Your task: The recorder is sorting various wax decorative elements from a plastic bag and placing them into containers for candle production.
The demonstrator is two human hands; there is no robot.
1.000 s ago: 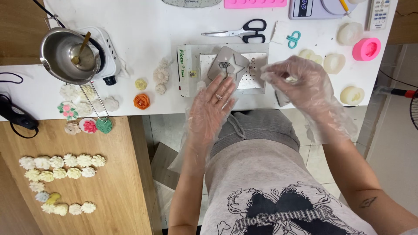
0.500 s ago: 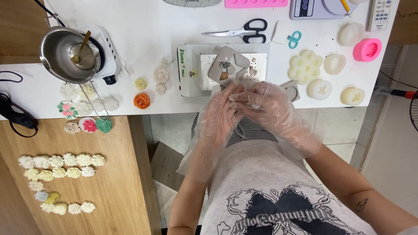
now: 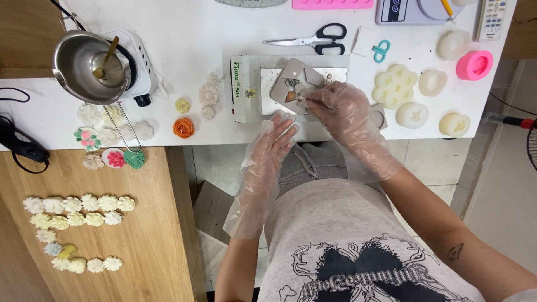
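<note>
Gloved right hand (image 3: 342, 106) pinching a small piece at grey house-shaped mould (image 3: 295, 84); gloved left hand (image 3: 274, 142) flat, fingers together; many finished flower casts (image 3: 78, 204) laid out, mould unfinished

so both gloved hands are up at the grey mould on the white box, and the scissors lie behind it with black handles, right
Not quite. Only the right hand is at the grey mould on the white box; the left hand rests at the table edge in front of it. The head view shows this. The scissors do have black handles.
</note>
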